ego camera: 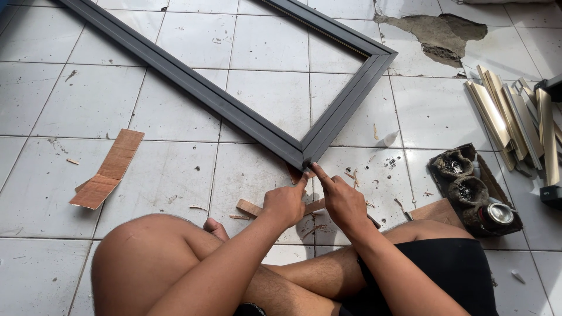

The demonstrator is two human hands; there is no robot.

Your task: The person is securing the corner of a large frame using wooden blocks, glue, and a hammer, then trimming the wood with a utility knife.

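Person sits cross-legged on a white tiled floor [88,105]. A dark grey aluminium frame [234,111] lies flat on the tiles, one mitred corner [304,161] pointing toward the knees.

Left hand [285,203]: loosely fisted, index finger out, its tip touching the corner from the left side. Nothing is held in it that I can see.
Right hand [344,199]: index finger and thumb brought together at the tip of the same corner, the other fingers curled under. Whether something small is pinched there cannot be told; the fingertips cover the joint.

Under and just beside the corner: thin wood strips [250,207] and shavings, apparently packing the corner off the floor. To the right of the knee, a small dark tray [468,187] holds fabric pouches of small hardware and a round tin. Further right, a bundle of pale gold metal profiles [509,117]. To the left, well apart, a folded piece of brown cardboard [108,172]. A patch of broken tile [436,32] shows at the top.

Judgement on the step: the mitre is being closed and checked by touch. To do it well, both fingertips should press the two bars evenly so the faces sit flush, the wood packing should stay square under the joint, and the far sides should not be dragged, since any twist would open the cut line
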